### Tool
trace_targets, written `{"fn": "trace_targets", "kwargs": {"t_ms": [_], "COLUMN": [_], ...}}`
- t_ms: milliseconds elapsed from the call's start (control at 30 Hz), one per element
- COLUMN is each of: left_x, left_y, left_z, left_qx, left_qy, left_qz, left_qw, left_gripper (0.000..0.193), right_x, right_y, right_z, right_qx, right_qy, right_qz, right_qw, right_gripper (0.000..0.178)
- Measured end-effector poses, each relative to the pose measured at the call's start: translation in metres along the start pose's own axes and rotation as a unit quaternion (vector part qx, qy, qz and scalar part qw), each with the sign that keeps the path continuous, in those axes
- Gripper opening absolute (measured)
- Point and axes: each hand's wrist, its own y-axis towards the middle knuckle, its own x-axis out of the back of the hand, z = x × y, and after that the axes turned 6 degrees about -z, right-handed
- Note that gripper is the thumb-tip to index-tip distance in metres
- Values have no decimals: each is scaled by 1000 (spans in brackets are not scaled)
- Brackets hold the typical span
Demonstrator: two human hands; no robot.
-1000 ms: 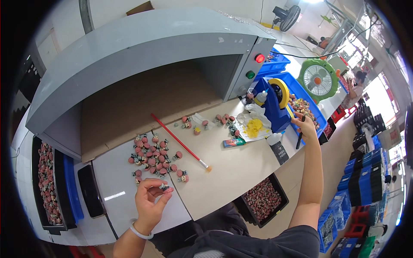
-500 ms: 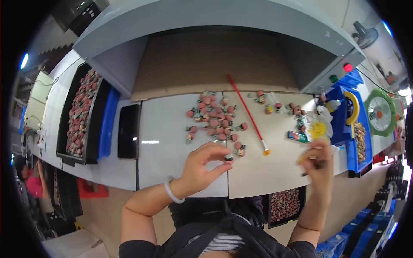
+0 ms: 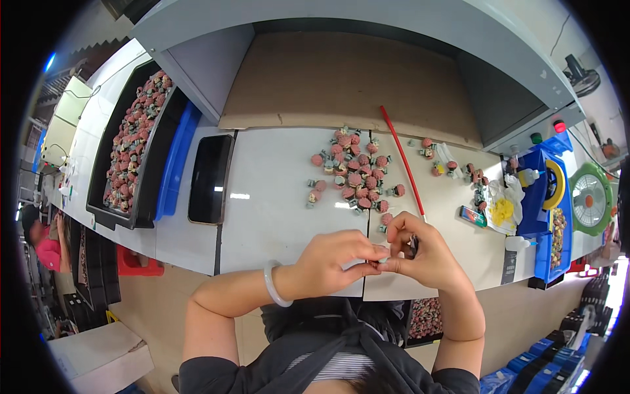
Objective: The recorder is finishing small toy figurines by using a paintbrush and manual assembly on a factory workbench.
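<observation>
In front of my body, over the near edge of the white table, my two hands meet. My left hand (image 3: pixel 335 261), with a pale bangle on its wrist, pinches a small pink and grey-green figurine (image 3: pixel 380 261) between thumb and fingertips; most of it is hidden. My right hand (image 3: pixel 423 255) is closed, its thumb and fingertips at the figurine. A small dark thing (image 3: pixel 413 245) shows within its curled fingers, too covered to name. Just beyond the hands lies a loose group of similar pink-topped figurines (image 3: pixel 355 178).
A red-handled brush (image 3: pixel 401 156) lies beyond my right hand. On the left are a black phone (image 3: pixel 210 180) and a black tray (image 3: pixel 141 220) of figurines. Rightward are a small green box (image 3: pixel 473 216), yellow material (image 3: pixel 502 211), a blue bin (image 3: pixel 543 256) and a green fan (image 3: pixel 590 199).
My right hand has come left from beside the yellow material to meet my left hand at the figurine. My left hand has shifted slightly right and nearer. The view has shifted too.
</observation>
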Motion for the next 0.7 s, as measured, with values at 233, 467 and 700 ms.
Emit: {"fn": "trace_targets", "kwargs": {"t_ms": [233,467,700], "left_x": [-9,-10,22], "left_y": [5,3,15], "left_z": [8,3,21], "left_qx": [210,245,231], "left_qy": [-327,-381,-238], "left_qz": [43,107,-133], "left_qw": [920,885,934], "left_gripper": [31,49,37], "right_x": [-7,3,243], "right_y": [-9,-57,-137], "right_z": [-35,-8,-16], "right_qx": [14,216,74], "right_qy": [154,-37,-195], "right_qz": [11,-109,-737], "right_qw": [988,969,643], "right_gripper": [46,22,22]}}
